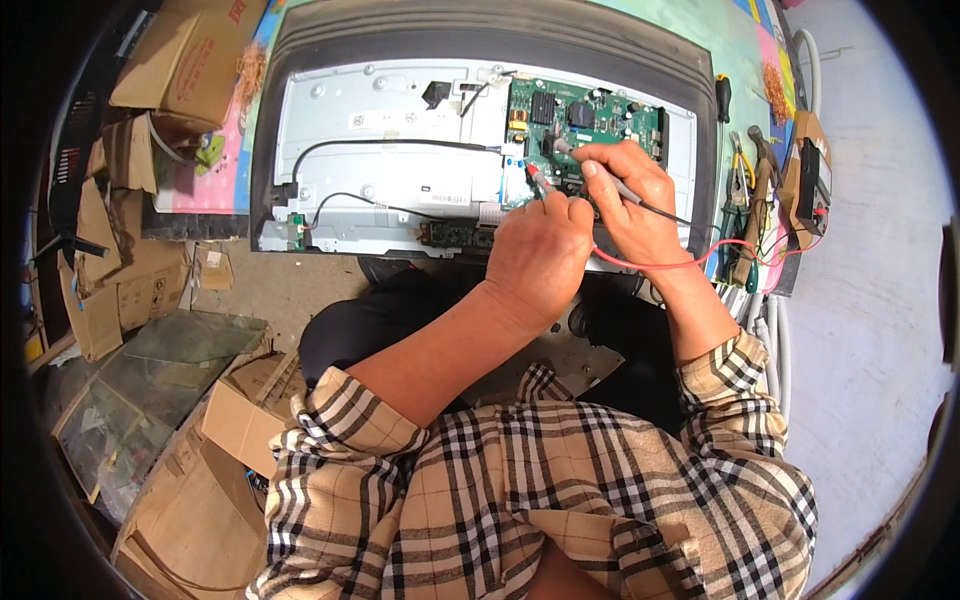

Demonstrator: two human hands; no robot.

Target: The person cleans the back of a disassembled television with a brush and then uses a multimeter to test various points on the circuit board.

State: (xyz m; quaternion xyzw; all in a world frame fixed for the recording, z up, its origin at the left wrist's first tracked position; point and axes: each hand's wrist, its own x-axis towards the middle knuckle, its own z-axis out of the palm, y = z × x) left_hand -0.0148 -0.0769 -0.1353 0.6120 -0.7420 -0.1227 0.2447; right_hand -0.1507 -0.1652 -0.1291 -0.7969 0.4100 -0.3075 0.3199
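Note:
My left hand (541,248) is closed round a red test probe (537,174), whose tip points at the left edge of a green circuit board (592,108). In my right hand (636,190), a dark test probe (626,192) is pinched between thumb and fingers, its tip over the middle of the board. Whether either tip touches metal is too small to tell. The board sits on the pale back panel (400,175) of an opened flat-screen set. A red lead (668,266) runs from beside my left hand to a multimeter (815,185) at the right.
Pliers (742,170), a hammer (764,150) and a black-handled screwdriver (722,98) lie right of the panel. A cardboard box (185,60) stands at the far left. Black cables (390,142) cross the panel. More cardboard (190,510) and a glass-like sheet (190,340) are at lower left.

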